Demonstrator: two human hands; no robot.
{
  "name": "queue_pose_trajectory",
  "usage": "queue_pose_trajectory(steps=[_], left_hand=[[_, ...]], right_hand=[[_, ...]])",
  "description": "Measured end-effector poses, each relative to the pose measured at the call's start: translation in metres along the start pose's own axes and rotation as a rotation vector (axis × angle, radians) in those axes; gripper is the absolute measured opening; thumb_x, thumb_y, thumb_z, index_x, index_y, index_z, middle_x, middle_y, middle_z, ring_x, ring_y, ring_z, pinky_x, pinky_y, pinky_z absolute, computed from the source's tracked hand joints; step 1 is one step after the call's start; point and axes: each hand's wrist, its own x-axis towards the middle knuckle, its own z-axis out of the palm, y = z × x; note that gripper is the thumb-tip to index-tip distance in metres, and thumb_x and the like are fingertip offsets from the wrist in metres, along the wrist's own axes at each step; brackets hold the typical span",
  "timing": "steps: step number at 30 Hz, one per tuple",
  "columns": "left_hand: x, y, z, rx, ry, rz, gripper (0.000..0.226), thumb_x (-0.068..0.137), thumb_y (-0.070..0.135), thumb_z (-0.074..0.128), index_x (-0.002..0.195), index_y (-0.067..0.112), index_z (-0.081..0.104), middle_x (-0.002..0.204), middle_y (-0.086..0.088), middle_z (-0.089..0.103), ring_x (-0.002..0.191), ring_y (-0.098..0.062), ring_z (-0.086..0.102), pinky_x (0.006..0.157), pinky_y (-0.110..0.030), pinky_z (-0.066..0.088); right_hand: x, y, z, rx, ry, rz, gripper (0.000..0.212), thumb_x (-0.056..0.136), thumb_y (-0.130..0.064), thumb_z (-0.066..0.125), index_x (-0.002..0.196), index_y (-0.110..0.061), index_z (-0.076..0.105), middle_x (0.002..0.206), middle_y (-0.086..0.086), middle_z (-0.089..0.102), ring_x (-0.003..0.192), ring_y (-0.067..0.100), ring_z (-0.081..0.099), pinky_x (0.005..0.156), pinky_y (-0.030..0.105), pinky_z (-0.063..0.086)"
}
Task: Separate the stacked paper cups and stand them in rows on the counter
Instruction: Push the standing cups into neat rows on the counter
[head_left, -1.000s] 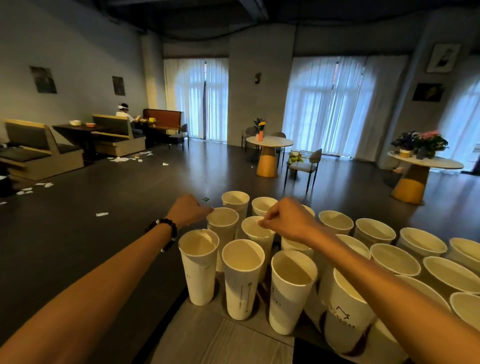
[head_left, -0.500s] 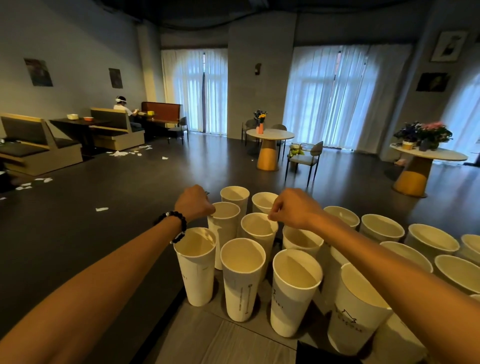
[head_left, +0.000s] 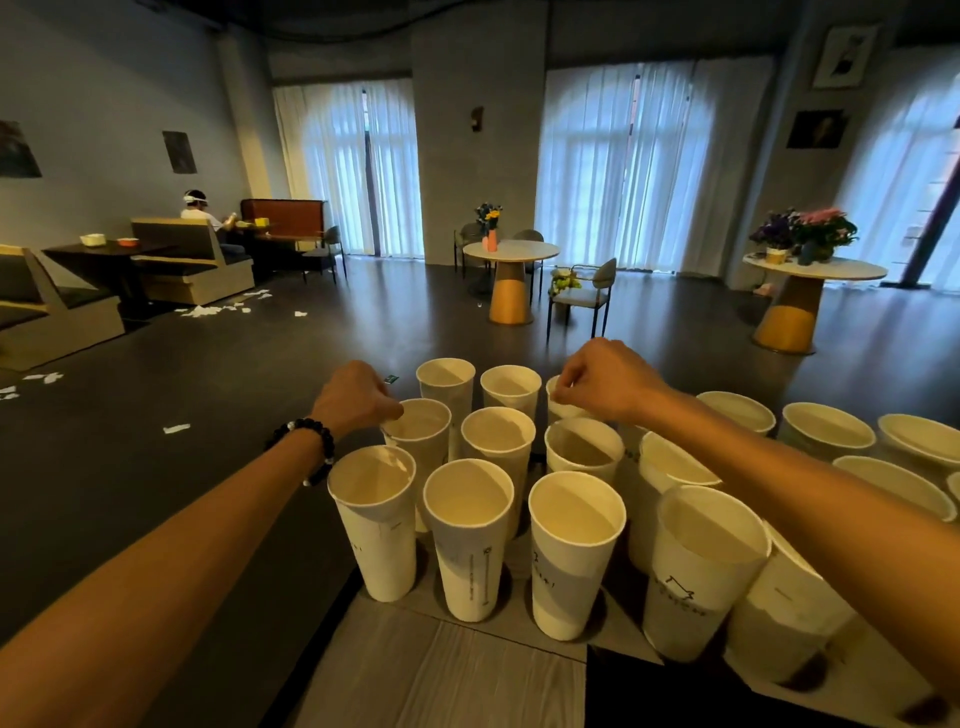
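both hands (head_left: 358, 397) (head_left: 605, 384) lowered, each grip pinching smooth paper cup rim (head_left: 415, 415).

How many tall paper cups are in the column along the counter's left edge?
3: the nearest cup at the front corner, the middle cup with the left hand pinching its rim, and the far cup behind it. None seems hidden.

Since a second ago I see the left hand (head_left: 358, 397) has come down onto the rim of the tall white paper cup in the middle row's left end (head_left: 418, 434), fingers curled at its edge. The right hand (head_left: 605, 382) has shifted right and now pinches the rim of the back-row cup (head_left: 563, 408). Head view tipped slightly downward.
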Motion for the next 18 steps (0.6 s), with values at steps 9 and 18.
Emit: queue_pose_trajectory(steps=[9,18], left_hand=[[-0.011,0.009,-0.01,-0.1,0.194,0.155,0.011,0.082,0.013,0.079,0.087,0.005,0.074,0.087,-0.01,0.072,0.079,-0.02,0.067,0.07,-0.032,0.056],[-0.061,0.103,0.015,0.057,-0.112,0.633,0.021,0.087,0.039,0.074,0.094,0.02,0.078,0.086,0.011,0.07,0.073,-0.004,0.061,0.062,-0.016,0.047]], right_hand=[[-0.017,0.024,-0.024,-0.057,-0.033,0.064,0.019,0.085,-0.027,0.074,0.097,-0.012,0.077,0.098,0.006,0.072,0.085,0.018,0.065,0.082,0.036,0.057],[-0.042,0.031,-0.016,-0.279,-0.091,0.102,0.023,0.085,-0.04,0.071,0.086,-0.018,0.077,0.083,0.0,0.071,0.071,0.013,0.064,0.073,0.031,0.059]])
